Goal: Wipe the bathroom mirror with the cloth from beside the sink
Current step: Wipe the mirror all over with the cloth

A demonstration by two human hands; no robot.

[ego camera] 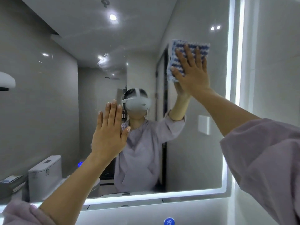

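A large wall mirror with a lit white border fills the view. My right hand presses a blue-and-white woven cloth flat against the glass near the mirror's upper right, fingers spread over it. My left hand rests flat on the glass left of centre, fingers together, holding nothing. Both sleeves are pale lilac. The cloth's lower part is hidden behind my right palm.
The lit strip marks the mirror's bottom edge and another strip its right edge, with white wall beyond. The glass reflects a person in a headset, a toilet and ceiling lights. A blue round label sits at the bottom.
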